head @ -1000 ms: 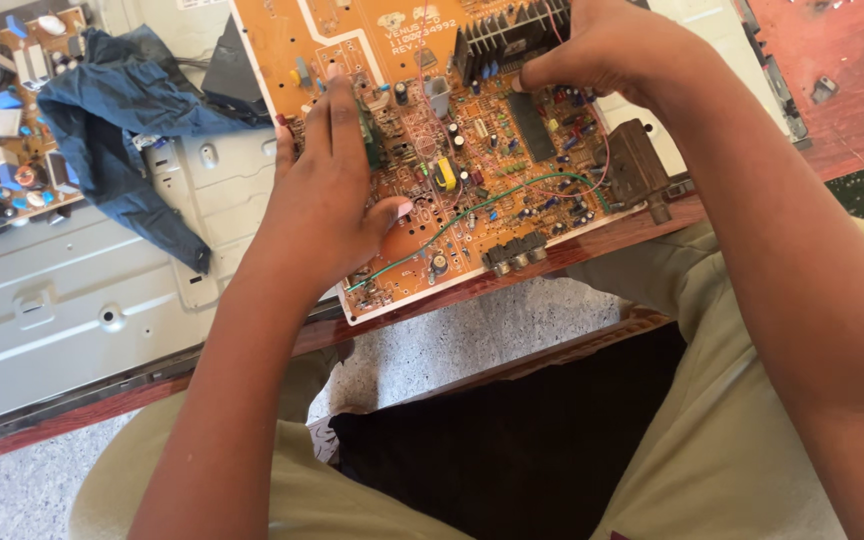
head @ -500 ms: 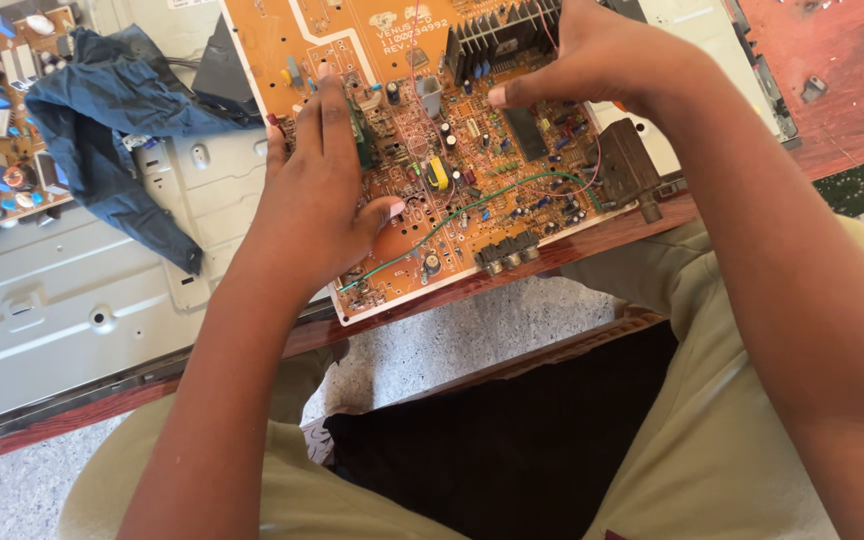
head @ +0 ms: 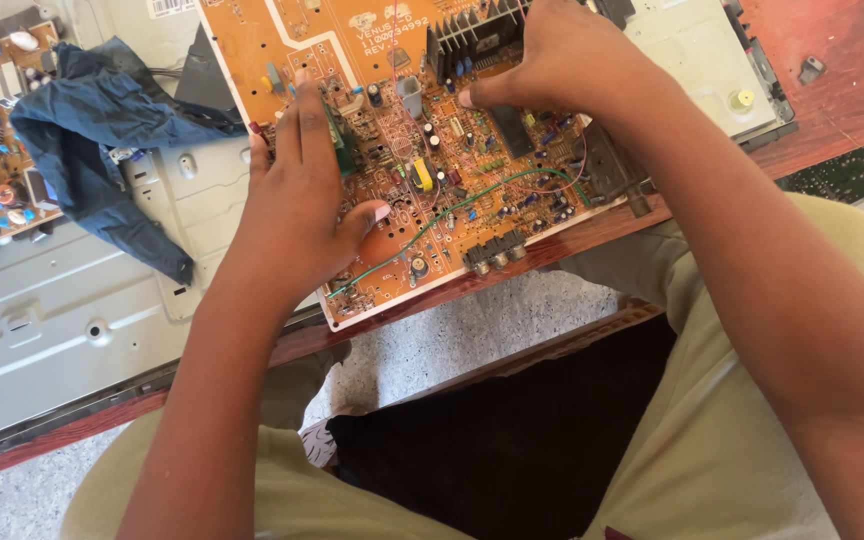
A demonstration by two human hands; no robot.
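Orange circuit board point(head: 392, 120) lies flat at the near edge of the red-brown table point(head: 842, 70), one corner overhanging toward the person's lap. Left hand point(head: 302, 215) rests palm-down on its 9 o'clock edge, fingers point(head: 317, 125) straight and together, thumb spread onto the board. Right hand point(head: 562, 60) presses at 12 o'clock beside the black heat sink point(head: 472, 40) (fingers curled, their grip hidden, so I cannot tell). A green wire point(head: 452, 210) crosses the board. At 9 o'clock, blue cloth point(head: 112, 140) lies on a grey metal panel point(head: 42, 320).
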